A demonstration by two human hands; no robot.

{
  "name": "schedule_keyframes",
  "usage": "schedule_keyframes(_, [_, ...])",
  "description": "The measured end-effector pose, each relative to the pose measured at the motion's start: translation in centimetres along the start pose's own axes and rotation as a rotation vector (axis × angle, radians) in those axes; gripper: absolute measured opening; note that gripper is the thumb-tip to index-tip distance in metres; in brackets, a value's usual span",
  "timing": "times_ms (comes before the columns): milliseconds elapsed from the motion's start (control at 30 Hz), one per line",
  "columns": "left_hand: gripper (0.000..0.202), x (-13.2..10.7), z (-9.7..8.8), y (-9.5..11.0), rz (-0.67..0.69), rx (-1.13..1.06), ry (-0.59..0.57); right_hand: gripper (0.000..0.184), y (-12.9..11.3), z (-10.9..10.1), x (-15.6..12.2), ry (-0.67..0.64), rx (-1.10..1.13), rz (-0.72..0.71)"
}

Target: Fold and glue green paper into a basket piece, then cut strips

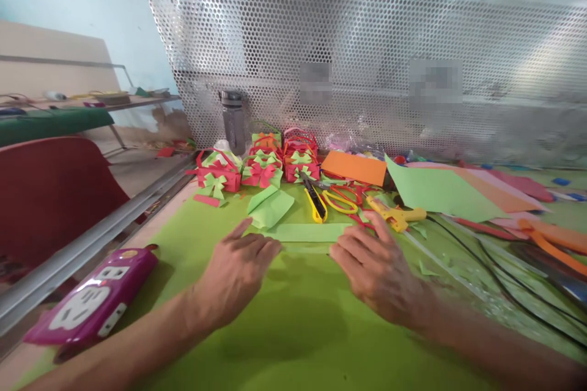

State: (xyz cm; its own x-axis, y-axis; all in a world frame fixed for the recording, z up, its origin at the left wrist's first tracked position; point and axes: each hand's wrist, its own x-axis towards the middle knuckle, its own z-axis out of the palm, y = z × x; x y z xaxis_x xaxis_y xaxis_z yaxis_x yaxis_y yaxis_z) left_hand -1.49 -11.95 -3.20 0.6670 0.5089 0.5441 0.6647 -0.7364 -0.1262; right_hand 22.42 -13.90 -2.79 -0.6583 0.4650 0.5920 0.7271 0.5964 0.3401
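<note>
My left hand (pixel 238 272) rests flat on the green table cover (pixel 293 330), fingers stretched toward the left end of a pale green paper strip (pixel 308 233). At the strip's right end my right hand (pixel 376 269) lies with fingers spread, its fingertips at the strip's edge. Neither hand grips anything. A folded green paper piece (pixel 269 206) lies just beyond the strip. Behind it stand several small red and green paper baskets (pixel 259 166).
A yellow utility knife (pixel 315 203), yellow-handled scissors (pixel 342 200) and a yellow glue gun (pixel 398 214) lie past the strip. Green and orange sheets (pixel 440 192) are at the right, with black cables (pixel 504 269). A purple power strip (pixel 92 302) sits left. A perforated metal panel (pixel 367 55) closes the back.
</note>
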Motion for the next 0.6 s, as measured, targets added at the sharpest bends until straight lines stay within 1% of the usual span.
schedule_keyframes(100, [0.032, -0.1, 0.2, -1.6, -0.036, 0.052, -0.017, 0.029, 1.3, 0.1, -0.1, 0.002, -0.02, 0.039])
schedule_keyframes(167, [0.036, 0.0, 0.1, -2.5, -0.068, 0.085, -0.052, 0.029, 1.8, 0.3, -0.1, -0.007, -0.037, 0.047])
schedule_keyframes(267, [0.036, 0.3, -0.8, -3.9, -0.124, 0.166, -0.106, 0.03, 2.2, 0.5, -0.2, -0.024, -0.057, 0.051])
schedule_keyframes(333, [0.034, 0.7, -1.8, -4.6, -0.14, 0.266, -0.103, 0.03, 2.2, 0.7, -0.3, -0.036, -0.063, 0.061])
schedule_keyframes(367, [0.033, 0.9, -2.2, -4.7, -0.138, 0.321, -0.065, 0.03, 2.1, 0.8, -0.4, -0.041, -0.063, 0.069])
schedule_keyframes(400, [0.032, 1.0, -2.5, -4.6, -0.132, 0.377, -0.034, 0.03, 2.0, 0.9, -0.4, -0.049, -0.064, 0.076])
schedule_keyframes(467, [0.029, 0.9, -2.8, -3.5, -0.111, 0.386, 0.03, 0.028, 1.5, 1.1, -0.4, -0.059, -0.06, 0.082])
schedule_keyframes(500, [0.02, 0.8, -2.6, -2.5, -0.019, 0.326, 0.08, 0.027, 1.1, 1.1, -0.5, -0.063, -0.054, 0.076])
schedule_keyframes(533, [0.016, 0.5, -2.3, -1.2, 0.069, 0.249, 0.19, 0.026, 0.7, 1.2, -0.5, -0.067, -0.046, 0.064])
schedule_keyframes(567, [0.018, 0.2, -1.9, 0.2, 0.125, 0.189, 0.179, 0.024, 0.2, 1.3, -0.5, -0.07, -0.035, 0.047])
schedule_keyframes(600, [0.02, -0.2, -1.4, 1.8, 0.142, 0.155, 0.149, 0.022, -0.3, 1.4, -0.6, -0.073, -0.022, 0.026])
